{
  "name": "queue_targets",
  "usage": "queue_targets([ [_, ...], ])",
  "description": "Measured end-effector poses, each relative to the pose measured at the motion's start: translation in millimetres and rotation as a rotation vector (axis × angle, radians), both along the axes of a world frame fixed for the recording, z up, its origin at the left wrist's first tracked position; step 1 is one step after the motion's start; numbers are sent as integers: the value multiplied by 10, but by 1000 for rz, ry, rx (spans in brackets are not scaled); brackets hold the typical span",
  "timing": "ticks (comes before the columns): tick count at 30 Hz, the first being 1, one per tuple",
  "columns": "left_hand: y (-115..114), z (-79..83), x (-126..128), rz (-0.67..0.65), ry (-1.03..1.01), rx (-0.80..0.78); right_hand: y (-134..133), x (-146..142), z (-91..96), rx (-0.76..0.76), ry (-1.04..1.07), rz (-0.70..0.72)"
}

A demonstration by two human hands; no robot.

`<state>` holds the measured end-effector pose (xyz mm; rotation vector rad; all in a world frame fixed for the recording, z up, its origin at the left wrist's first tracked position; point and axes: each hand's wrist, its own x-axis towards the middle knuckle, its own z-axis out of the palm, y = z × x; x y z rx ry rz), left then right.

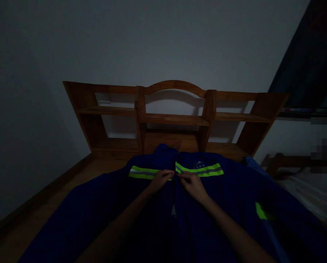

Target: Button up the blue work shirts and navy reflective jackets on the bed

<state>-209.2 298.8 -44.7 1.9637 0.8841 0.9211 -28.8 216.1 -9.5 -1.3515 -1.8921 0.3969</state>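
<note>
A bed [93, 167] with a brown, wood-toned surface shows bare on the left, beside a darker edge strip [43, 189]. A wooden shelved headboard [174, 85] rises at its far end. A dark blue jacket [191, 223] lies spread over most of the visible bed, collar far, sleeves left and right; paler blue cloth [254, 165] peeks out at far right.

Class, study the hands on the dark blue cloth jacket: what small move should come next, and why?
Probably level the two sides of the dark blue cloth jacket at its front opening: the left hand and right hand have fingertips there, and the yellow-green and grey chest stripe seems to sit higher on the right hand's side.
</note>
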Motion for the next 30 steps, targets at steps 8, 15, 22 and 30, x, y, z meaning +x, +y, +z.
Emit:
queue_targets([
  [8,22,-80,-125,-91,91,115,96,20,-194,-33,239,36],
  [15,-225,73,-153,-143,368,475,133,40,-254,-19,343,11],
  [22,-266,124,-59,-72,509,518,109,60,-226,-6,373,36],
  [30,-112,307,38,148,425,524,98,83,-197,24,360,57],
])
